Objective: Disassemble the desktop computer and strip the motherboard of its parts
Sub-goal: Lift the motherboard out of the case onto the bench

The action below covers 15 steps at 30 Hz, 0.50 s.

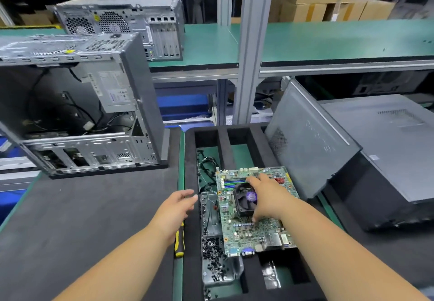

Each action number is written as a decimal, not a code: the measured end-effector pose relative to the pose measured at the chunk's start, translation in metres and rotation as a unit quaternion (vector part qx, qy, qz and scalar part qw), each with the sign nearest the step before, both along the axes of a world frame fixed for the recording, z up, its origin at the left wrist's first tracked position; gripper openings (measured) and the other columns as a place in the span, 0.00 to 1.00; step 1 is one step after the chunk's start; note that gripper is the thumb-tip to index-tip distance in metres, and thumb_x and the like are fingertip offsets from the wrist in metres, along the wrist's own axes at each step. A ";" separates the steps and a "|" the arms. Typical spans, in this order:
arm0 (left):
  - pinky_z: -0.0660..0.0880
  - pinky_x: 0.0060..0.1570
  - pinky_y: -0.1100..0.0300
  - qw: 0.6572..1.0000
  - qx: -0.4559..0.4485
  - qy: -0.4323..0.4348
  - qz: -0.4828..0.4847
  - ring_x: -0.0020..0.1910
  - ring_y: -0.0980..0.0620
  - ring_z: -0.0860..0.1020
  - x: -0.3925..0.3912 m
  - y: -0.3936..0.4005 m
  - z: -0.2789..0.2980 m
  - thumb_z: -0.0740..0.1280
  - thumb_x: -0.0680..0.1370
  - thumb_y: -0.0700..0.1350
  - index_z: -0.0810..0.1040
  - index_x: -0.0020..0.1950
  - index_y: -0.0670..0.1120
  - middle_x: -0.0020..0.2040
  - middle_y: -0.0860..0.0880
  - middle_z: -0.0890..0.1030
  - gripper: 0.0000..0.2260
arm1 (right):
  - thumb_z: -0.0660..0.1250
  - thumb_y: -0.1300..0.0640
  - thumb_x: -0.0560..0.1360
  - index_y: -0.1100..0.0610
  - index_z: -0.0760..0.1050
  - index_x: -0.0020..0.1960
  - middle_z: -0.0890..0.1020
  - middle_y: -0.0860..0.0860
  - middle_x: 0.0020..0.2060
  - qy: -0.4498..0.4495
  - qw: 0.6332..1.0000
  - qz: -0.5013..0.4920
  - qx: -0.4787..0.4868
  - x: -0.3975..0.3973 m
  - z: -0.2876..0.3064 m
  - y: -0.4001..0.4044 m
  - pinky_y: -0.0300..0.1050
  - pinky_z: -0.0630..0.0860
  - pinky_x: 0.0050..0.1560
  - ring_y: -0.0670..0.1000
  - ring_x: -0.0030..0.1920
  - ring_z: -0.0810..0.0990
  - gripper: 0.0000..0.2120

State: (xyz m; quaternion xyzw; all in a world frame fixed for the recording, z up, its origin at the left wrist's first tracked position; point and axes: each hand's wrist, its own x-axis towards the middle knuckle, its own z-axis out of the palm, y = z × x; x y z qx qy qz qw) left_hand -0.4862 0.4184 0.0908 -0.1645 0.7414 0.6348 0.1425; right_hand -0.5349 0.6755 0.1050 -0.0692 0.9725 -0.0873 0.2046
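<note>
A green motherboard [253, 232] lies on the black foam tray [190, 206] at the centre right, its black CPU cooler fan [244, 198] with a purple label on top. My right hand [270, 199] grips the fan, fingers curled round its right side and thumb at its lower edge. My left hand [176, 209] hovers open just left of the tray, holding nothing. The opened desktop case [77, 103] stands at the left on the dark mat, its inside showing loose cables and a power supply.
A yellow-and-black screwdriver [179, 242] lies under my left wrist at the mat's edge. Clear trays with black screws [213, 263] sit left of the motherboard, loose cables [206, 166] behind it. A grey side panel [305, 141] leans on another case [387, 150] at the right.
</note>
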 end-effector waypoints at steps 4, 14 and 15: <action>0.73 0.57 0.57 0.999 0.000 -0.035 -0.019 0.55 0.54 0.79 0.006 0.014 -0.002 0.67 0.78 0.50 0.74 0.60 0.52 0.57 0.51 0.79 0.11 | 0.84 0.50 0.55 0.45 0.58 0.74 0.62 0.52 0.69 0.002 1.000 0.008 -0.014 0.000 0.000 0.005 0.55 0.77 0.56 0.60 0.66 0.68 0.54; 0.73 0.61 0.54 0.997 0.007 -0.077 -0.030 0.56 0.52 0.78 0.021 0.001 -0.001 0.65 0.80 0.49 0.71 0.65 0.47 0.57 0.49 0.80 0.15 | 0.81 0.45 0.55 0.43 0.58 0.73 0.63 0.50 0.63 0.047 0.996 0.023 -0.072 0.010 0.025 -0.032 0.52 0.77 0.52 0.58 0.65 0.66 0.52; 0.73 0.61 0.53 0.997 0.007 -0.075 -0.027 0.56 0.51 0.79 0.021 -0.003 -0.001 0.65 0.80 0.49 0.71 0.64 0.47 0.57 0.48 0.80 0.14 | 0.81 0.45 0.56 0.43 0.57 0.73 0.63 0.50 0.64 0.048 0.996 0.030 -0.075 0.011 0.027 -0.039 0.51 0.77 0.53 0.58 0.66 0.66 0.53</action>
